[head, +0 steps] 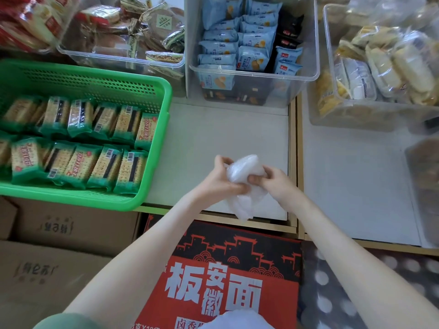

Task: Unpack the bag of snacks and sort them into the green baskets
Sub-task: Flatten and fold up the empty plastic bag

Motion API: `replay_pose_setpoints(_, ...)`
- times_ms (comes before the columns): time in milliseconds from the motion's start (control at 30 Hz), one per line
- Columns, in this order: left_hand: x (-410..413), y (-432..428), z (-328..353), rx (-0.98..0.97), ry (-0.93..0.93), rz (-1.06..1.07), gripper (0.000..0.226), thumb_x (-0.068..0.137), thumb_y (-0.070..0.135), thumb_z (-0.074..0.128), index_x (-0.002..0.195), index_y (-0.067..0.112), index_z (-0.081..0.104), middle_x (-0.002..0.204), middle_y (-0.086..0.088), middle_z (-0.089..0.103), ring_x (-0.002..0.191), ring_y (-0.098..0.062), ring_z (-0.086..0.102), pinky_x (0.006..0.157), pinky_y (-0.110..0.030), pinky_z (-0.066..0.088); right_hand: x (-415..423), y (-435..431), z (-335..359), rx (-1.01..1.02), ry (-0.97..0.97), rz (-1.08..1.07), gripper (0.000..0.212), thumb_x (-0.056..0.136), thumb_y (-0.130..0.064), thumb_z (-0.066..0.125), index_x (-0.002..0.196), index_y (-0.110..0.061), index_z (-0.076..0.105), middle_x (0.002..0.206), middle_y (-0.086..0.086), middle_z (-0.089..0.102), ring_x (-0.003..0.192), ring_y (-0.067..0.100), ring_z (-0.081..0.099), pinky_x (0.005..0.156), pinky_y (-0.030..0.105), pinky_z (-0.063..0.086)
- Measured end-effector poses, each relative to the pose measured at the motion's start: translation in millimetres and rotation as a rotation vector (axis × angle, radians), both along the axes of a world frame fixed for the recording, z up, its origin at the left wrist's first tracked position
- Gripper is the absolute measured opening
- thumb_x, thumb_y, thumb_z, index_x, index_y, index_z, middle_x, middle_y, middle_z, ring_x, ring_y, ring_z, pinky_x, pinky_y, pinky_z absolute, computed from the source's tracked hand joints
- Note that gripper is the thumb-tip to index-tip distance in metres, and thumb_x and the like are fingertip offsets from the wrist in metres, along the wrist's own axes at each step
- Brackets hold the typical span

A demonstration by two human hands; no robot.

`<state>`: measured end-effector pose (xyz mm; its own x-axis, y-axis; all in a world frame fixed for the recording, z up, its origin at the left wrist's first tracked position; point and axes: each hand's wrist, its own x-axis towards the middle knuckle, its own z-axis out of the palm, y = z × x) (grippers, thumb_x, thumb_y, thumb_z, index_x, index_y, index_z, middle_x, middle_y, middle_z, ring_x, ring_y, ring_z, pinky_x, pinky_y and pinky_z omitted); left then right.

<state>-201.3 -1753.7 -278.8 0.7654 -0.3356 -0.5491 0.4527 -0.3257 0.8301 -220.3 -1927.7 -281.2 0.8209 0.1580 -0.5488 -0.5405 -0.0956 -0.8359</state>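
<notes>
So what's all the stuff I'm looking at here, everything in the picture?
green basket: one, green, left on the shelf
cracker packets: many, green and tan, two rows inside the green basket
clear bins: three, see-through, along the back
brown cakes: many, brown, in the left bin
blue packets: many, light blue, in the middle bin
pale packets: many, yellow and white, in the right bin
red packets: several, red, top left corner
white shelf: one, white, centre
red carton: one, red and black, below the shelf
cardboard boxes: at least two, brown, bottom left
plastic bag: one, clear, crumpled, gripped by both hands
left hand: grips the bag
right hand: grips the bag
</notes>
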Motion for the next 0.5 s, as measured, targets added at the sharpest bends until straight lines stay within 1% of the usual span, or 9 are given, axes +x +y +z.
replay_pose_setpoints(67, -0.6, -3.6, -2.9, 0.003, 0.104, 0.178, 0.07, 0.078, 0.02, 0.08, 0.121, 0.013, 0.025, 0.109, -0.006, 0.049, 0.086, -0.011, 0.059, 0.077, -0.029, 0.054, -0.7, 7.4, -3.5, -0.125, 0.002, -0.161, 0.012, 0.092, -0.027, 0.062, 0.103, -0.025, 0.063, 0.097, -0.009, 0.069, 0.092, 0.009, 0.064, 0.071, 0.021, 0.047)
replay_pose_setpoints(100, -2.0, -4.6, -3.5, -0.025, 0.18, 0.221, 0.074, 0.078, 0.026, 0.081, 0.123, 0.014, 0.024, 0.11, -0.006, 0.051, 0.088, -0.012, 0.061, 0.078, -0.028, 0.055, -2.7, 11.0, -6.6, -0.157, 0.004, -0.228, 0.011, 0.094, -0.029, 0.059, 0.104, -0.023, 0.061, 0.097, -0.008, 0.066, 0.09, 0.009, 0.061, 0.072, 0.023, 0.047)
replay_pose_setpoints(167, -6.3, -5.8, -8.2, -0.077, 0.283, 0.171, 0.081, 0.073, 0.035, 0.083, 0.128, 0.012, 0.029, 0.118, -0.008, 0.056, 0.099, -0.017, 0.064, 0.086, -0.033, 0.055, -8.9, 17.8, -16.0, -0.148, 0.052, -0.345, 0.013, 0.098, -0.033, 0.051, 0.103, -0.022, 0.057, 0.1, -0.004, 0.063, 0.094, 0.013, 0.059, 0.083, 0.032, 0.049)
replay_pose_setpoints(200, -9.0, -6.2, -10.3, -0.085, 0.27, 0.132, 0.08, 0.072, 0.034, 0.085, 0.129, 0.011, 0.033, 0.12, -0.006, 0.057, 0.103, -0.018, 0.064, 0.088, -0.033, 0.055, -11.8, 20.5, -21.5, -0.131, 0.083, -0.392, 0.014, 0.099, -0.035, 0.048, 0.104, -0.024, 0.055, 0.103, -0.004, 0.062, 0.098, 0.014, 0.058, 0.088, 0.036, 0.049)
replay_pose_setpoints(233, -11.4, -6.3, -11.9, -0.09, 0.232, 0.114, 0.076, 0.074, 0.03, 0.084, 0.129, 0.011, 0.036, 0.12, -0.005, 0.057, 0.105, -0.017, 0.063, 0.088, -0.032, 0.055, -13.7, 22.8, -24.9, -0.121, 0.103, -0.426, 0.016, 0.1, -0.038, 0.045, 0.106, -0.025, 0.054, 0.105, -0.005, 0.06, 0.099, 0.014, 0.057, 0.09, 0.036, 0.049)
replay_pose_setpoints(300, -15.6, -5.7, -16.0, -0.11, 0.156, 0.123, 0.072, 0.079, 0.019, 0.08, 0.133, 0.012, 0.034, 0.123, -0.006, 0.056, 0.107, -0.015, 0.063, 0.087, -0.03, 0.055, -12.5, 26.8, -27.4, -0.12, 0.123, -0.433, 0.019, 0.101, -0.041, 0.041, 0.11, -0.026, 0.049, 0.101, -0.01, 0.057, 0.093, 0.007, 0.054, 0.084, 0.031, 0.046)
replay_pose_setpoints(400, -16.2, -1.7, -20.7, -0.119, 0.017, 0.056, 0.083, 0.082, 0.018, 0.077, 0.141, 0.024, 0.019, 0.133, -0.009, 0.048, 0.112, -0.016, 0.06, 0.093, -0.029, 0.051, -7.2, 27.6, -27.4, -0.154, 0.145, -0.434, 0.013, 0.104, -0.033, 0.036, 0.111, -0.027, 0.046, 0.094, -0.016, 0.051, 0.086, 0.001, 0.049, 0.082, 0.029, 0.041)
replay_pose_setpoints(433, -14.7, 0.0, -20.2, -0.063, -0.067, -0.032, 0.089, 0.081, 0.022, 0.078, 0.144, 0.029, 0.015, 0.136, -0.008, 0.045, 0.115, -0.017, 0.056, 0.097, -0.029, 0.047, -5.1, 27.5, -24.9, -0.164, 0.158, -0.442, 0.014, 0.104, -0.031, 0.036, 0.111, -0.026, 0.047, 0.095, -0.013, 0.054, 0.089, 0.005, 0.052, 0.084, 0.03, 0.043)
replay_pose_setpoints(500, -11.9, 2.5, -20.5, 0.156, -0.271, -0.268, 0.103, 0.074, 0.03, 0.083, 0.149, 0.031, 0.012, 0.146, -0.008, 0.032, 0.131, -0.023, 0.037, 0.105, -0.034, 0.037, -1.4, 25.4, -22.6, -0.162, 0.201, -0.475, 0.022, 0.103, -0.032, 0.038, 0.117, -0.022, 0.052, 0.105, -0.002, 0.062, 0.102, 0.016, 0.059, 0.082, 0.033, 0.049)
